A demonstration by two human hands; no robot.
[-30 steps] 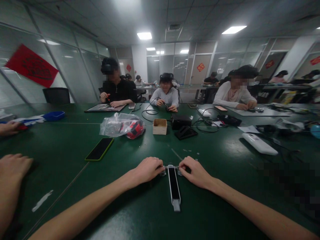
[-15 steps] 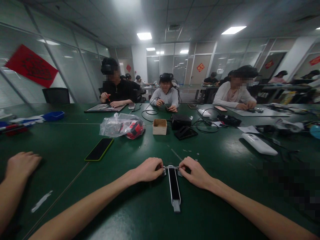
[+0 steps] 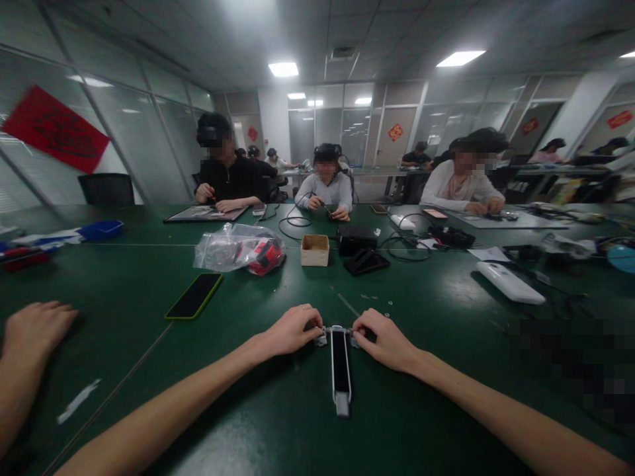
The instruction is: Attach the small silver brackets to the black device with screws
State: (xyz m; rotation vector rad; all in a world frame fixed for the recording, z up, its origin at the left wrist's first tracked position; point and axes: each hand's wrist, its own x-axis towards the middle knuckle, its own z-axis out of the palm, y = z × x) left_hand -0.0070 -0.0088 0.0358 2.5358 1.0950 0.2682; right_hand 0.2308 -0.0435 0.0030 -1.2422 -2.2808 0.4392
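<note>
A slim device (image 3: 340, 363) with a black face and a pale frame lies on the green table, its long side running toward me. Small metallic parts stick out on both sides of its far end. My left hand (image 3: 296, 329) pinches the part on the left with thumb and fingers. On the right, my right hand (image 3: 381, 336) has its fingertips closed on the opposite part. The fingers hide much of these small parts.
Another person's hand (image 3: 40, 325) rests at the left, near a green-rimmed phone (image 3: 194, 296). Farther back are a plastic bag (image 3: 218, 250), a small box (image 3: 315, 251), a black box (image 3: 357, 240), cables and a white device (image 3: 510, 283). Several people sit across the table.
The device's near end has swung slightly left, so it lies straighter. Both of my hands keep their pinch. The whole view has shifted slightly.
</note>
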